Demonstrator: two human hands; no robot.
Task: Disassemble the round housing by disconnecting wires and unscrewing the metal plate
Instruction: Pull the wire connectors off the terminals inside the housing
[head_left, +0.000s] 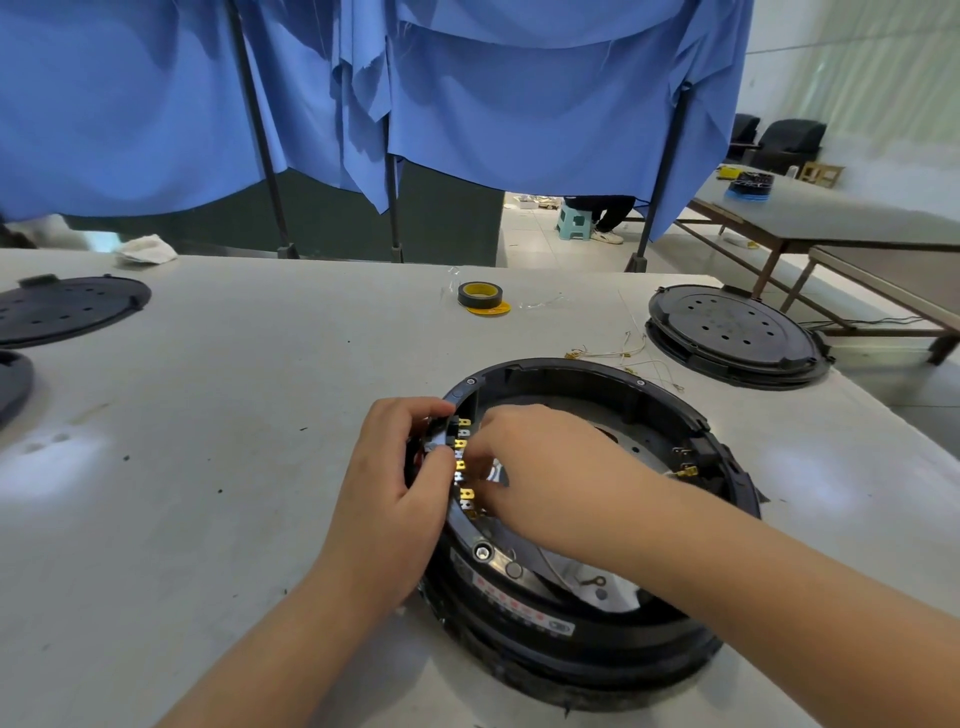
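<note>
One round housing (582, 519) is lying open side up near the front edge of the desk (234, 415), toward its right half. Both hands are working at the housing's left rim. The left hand (400, 478) is gripping that rim from outside, fingers curled over a black terminal block (444, 434). The right hand (524, 457) is reaching in from inside the ring, its fingers curled at the row of brass terminals (464, 462); whether it is pinching a connector or only touching one, I cannot tell, as the fingertips are hidden. About eight brass tabs are showing in that row. Inside the housing a pale metal plate (636, 457) is partly showing behind the right forearm.

Three black perforated discs are resting on the desk: one stacked piece (732, 332) near the right edge, one (67, 309) at the left edge, and a partial one (13, 384) just in front of it. One roll of black tape (479, 295) is sitting toward the back edge, touching a yellow ring (491, 310). A few loose thin wires (623, 356) are lying between the housing and the right disc. Blue cloth (467, 93) is hanging behind the desk.
</note>
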